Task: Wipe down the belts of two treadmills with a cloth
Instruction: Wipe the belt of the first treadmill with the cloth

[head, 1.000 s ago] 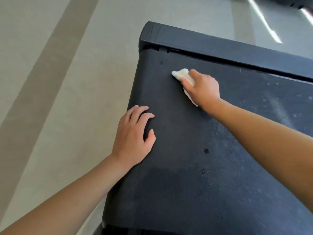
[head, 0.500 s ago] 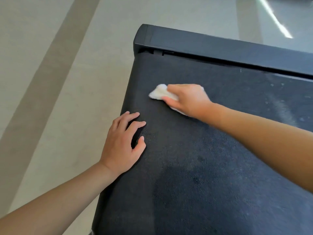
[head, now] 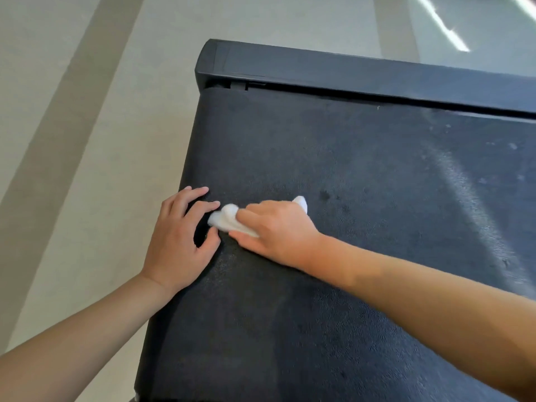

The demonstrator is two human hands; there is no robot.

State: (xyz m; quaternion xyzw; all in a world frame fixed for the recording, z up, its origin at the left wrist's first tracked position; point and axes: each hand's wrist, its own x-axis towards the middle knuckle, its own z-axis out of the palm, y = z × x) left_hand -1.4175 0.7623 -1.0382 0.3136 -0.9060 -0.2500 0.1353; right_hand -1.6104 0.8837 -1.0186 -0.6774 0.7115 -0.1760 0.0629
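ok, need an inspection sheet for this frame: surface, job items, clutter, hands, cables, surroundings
Surface: black textured treadmill belt, pale dusty specks and a light streak toward the right side, a few dark spots near the middle.
Job's things: white cloth, bunched, pressed on the belt near its left edge; only one treadmill in view.
Clutter: nothing seen.
Grippers: right hand gripping the cloth, palm down on the belt; left hand flat on the belt's left edge, fingers spread, its fingertips right beside the cloth.
Cables: nothing seen.
Surroundings: black end cover across the belt's far end; pale floor with darker bands to the left; bright light reflections on the floor at top right.
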